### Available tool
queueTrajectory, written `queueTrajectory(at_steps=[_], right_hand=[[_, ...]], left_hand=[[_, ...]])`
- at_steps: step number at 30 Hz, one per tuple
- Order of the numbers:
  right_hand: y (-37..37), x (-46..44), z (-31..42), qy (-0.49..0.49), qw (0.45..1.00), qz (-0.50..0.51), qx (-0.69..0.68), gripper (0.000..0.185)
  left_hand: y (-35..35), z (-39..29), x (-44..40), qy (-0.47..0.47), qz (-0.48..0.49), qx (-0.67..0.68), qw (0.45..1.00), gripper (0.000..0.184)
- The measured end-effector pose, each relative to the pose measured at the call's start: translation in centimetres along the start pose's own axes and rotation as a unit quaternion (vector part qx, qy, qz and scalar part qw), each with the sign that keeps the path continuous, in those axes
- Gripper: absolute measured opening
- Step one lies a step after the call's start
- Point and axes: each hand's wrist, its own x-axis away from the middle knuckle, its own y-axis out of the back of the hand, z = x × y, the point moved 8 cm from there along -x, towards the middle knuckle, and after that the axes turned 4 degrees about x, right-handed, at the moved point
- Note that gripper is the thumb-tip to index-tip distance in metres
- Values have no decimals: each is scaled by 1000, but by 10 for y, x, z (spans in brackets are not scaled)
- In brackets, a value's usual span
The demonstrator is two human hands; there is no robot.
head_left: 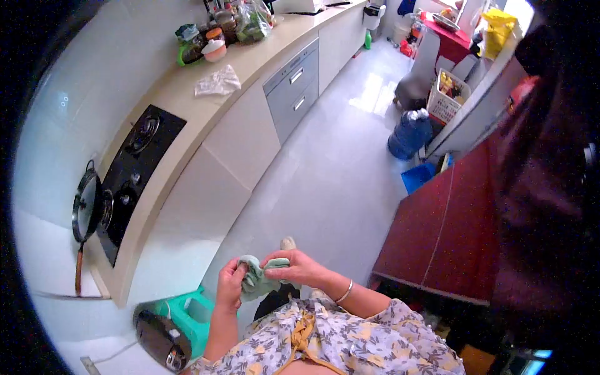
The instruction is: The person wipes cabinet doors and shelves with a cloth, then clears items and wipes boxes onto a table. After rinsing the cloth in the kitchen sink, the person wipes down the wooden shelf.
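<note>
A pale green cloth (253, 284) is bunched up between my two hands, in front of my body at the lower middle of the view. My left hand (230, 284) pinches its left edge, fingers closed. On the other side, my right hand (300, 269) grips a folded part of the same cloth between thumb and fingers. The lower end of the cloth hangs loose. Whether it is a plain rag or a shaped piece I cannot tell.
Left, a counter (181, 94) carries a black gas stove (140, 165), a crumpled cloth (217, 81) and jars. A pan (86, 206) stands by the wall. A green stool (190, 319) is below. A blue water bottle (409, 134) and dark red cabinet (437, 231) stand right.
</note>
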Motion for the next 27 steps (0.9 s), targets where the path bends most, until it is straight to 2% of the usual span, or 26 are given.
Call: queueTrajectory(at_steps=[2, 3, 4, 6, 7, 8, 9, 10, 11, 12, 13, 16, 17, 19, 22, 24, 25, 27], right_hand=[[43, -30, 21, -13, 1000, -22, 15, 26], [77, -43, 42, -10, 996, -70, 62, 18], [101, -57, 53, -5, 995, -74, 71, 18], [172, -79, 69, 2, 985, -168, -31, 21], [196, -82, 82, -7, 984, -175, -19, 21], [224, -81, 100, 28, 973, -227, -30, 20], [251, -80, 118, 64, 957, -278, -47, 18], [268, -81, 131, 58, 955, -286, -52, 18], [291, -75, 143, 92, 934, -311, -148, 14], [308, -67, 158, 128, 903, -332, -241, 12], [327, -64, 172, 124, 885, -369, -257, 15], [391, -62, 204, 156, 865, -384, -283, 16], [419, -66, 209, 203, 855, -383, -285, 17], [475, -71, 212, 226, 842, -371, -319, 16], [586, -93, 234, 270, 833, -327, -355, 15], [640, -119, 248, 204, 823, -375, -376, 14], [667, -132, 260, 170, 823, -386, -381, 13], [716, -163, 285, 177, 843, -344, -373, 12]], left_hand=[[-15, -17, -56, -8, 31, 15, 999, 15], [-30, -34, -90, -6, 68, -14, 998, 14], [-46, -56, -121, -5, 106, -46, 993, 14], [-85, -99, -195, -17, 142, -35, 989, 15], [-117, -120, -221, -8, 184, -92, 979, 17], [-149, -136, -246, 5, 227, -151, 962, 20], [-177, -154, -275, 13, 234, -145, 961, 20], [-215, -171, -295, -5, 300, -178, 937, 23], [-253, -179, -311, -25, 364, -211, 907, 26], [-286, -185, -324, -26, 410, -204, 889, 26], [-316, -188, -340, -25, 454, -196, 869, 27], [-395, -187, -394, 9, 517, -144, 843, 30], [-415, -189, -415, 10, 519, -149, 842, 30], [-456, -186, -450, 33, 530, -162, 832, 30], [-505, -214, -517, 6, 489, -201, 849, 32], [-512, -233, -573, -12, 453, -199, 869, 37], [-514, -253, -599, -1, 399, -159, 903, 41], [-518, -283, -654, -9, 310, -102, 945, 58]])
